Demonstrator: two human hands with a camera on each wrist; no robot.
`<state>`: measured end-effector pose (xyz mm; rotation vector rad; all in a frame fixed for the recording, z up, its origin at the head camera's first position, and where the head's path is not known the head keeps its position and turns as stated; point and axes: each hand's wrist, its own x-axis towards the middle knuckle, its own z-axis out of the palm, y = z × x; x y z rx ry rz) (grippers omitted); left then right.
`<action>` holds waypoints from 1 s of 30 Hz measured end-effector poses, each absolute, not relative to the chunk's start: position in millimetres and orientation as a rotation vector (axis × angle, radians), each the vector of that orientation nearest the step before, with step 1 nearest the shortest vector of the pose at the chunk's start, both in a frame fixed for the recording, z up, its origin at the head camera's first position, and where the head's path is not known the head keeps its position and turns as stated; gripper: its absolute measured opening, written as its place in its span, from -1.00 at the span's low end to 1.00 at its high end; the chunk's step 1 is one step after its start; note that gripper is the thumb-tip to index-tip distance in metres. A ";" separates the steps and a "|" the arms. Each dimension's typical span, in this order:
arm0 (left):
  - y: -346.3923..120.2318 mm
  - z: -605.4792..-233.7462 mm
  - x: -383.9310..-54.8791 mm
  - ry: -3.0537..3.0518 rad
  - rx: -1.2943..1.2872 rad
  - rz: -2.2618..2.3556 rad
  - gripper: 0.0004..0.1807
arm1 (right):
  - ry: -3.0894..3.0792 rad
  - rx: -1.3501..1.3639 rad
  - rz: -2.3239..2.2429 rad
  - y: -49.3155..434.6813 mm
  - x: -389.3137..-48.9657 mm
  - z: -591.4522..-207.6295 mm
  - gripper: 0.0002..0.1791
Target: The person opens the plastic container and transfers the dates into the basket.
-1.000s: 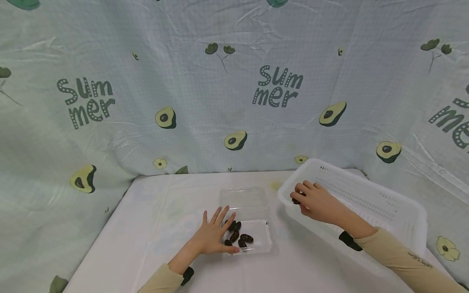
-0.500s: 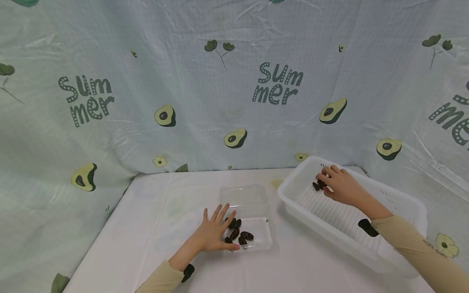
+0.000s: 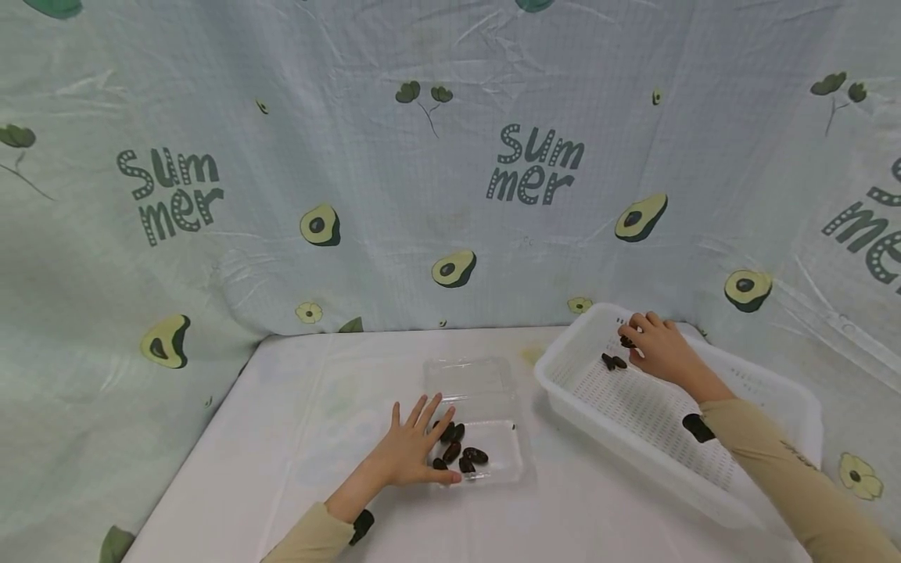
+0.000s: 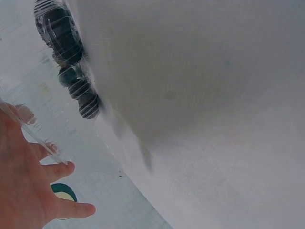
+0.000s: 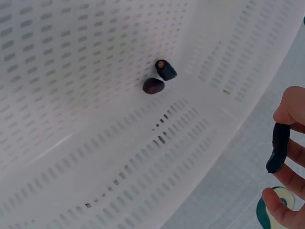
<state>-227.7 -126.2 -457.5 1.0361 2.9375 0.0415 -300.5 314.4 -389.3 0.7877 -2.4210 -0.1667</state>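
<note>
My right hand pinches a dark date between thumb and fingers, raised over the far end of the white basket. Two more dates lie close together on the basket floor, below that hand. On the table, my left hand is spread with straight fingers over the left edge of a clear plastic box. Inside the box, several glossy brown dates sit toward its left side, some partly hidden behind the fingers. The box's lid lies folded back, away from me.
The slotted basket stands at an angle on the right of the white-covered table, its rim higher than the box. A printed curtain hangs behind the table and along both sides.
My right hand has moved from the basket's left rim into its far end, then risen slightly from two dates with one in its fingers. The left hand stays in place.
</note>
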 end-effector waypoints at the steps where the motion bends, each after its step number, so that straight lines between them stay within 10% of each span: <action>1: -125.8 -457.1 -227.4 2.937 1.037 0.043 0.12 | -2.432 0.771 -0.164 315.4 -302.6 -391.9 -0.67; 30: -123.9 -452.5 -226.6 2.945 1.038 0.053 0.15 | -2.656 0.653 -0.279 315.6 -325.9 -424.9 -0.76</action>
